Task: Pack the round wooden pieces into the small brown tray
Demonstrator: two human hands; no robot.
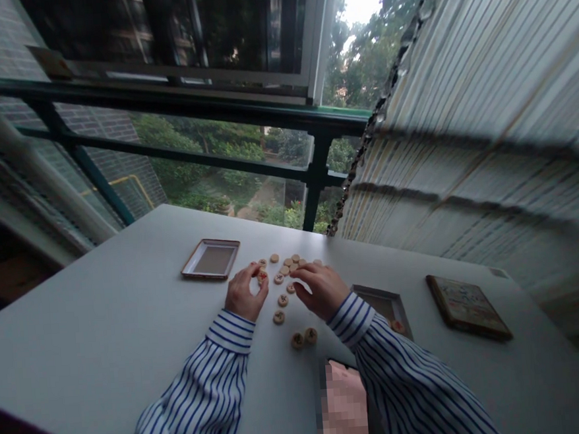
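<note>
Round wooden Chinese chess pieces lie scattered over the white table between my hands. My left hand point(245, 294) has its thumb and forefinger closed around a red-marked chess piece point(262, 276). My right hand point(323, 287) hovers palm down over the pieces, thumb and fingers apart. By its thumb is a chess piece point(290, 287); the fingers partly cover others behind. Nearer me lie a dark-marked piece point(283, 300) and another piece point(279, 317). Two more pieces, one on the left point(297, 340) and one on the right point(310, 336), sit side by side closest to me.
A shallow open tray point(214, 277) lies at the back left of the table point(128, 321). Beside my right forearm, a second tray point(399, 302) holds a red-marked piece point(398, 327). Farther right is a flat patterned box point(469, 307). A phone point(347, 405) lies near the front.
</note>
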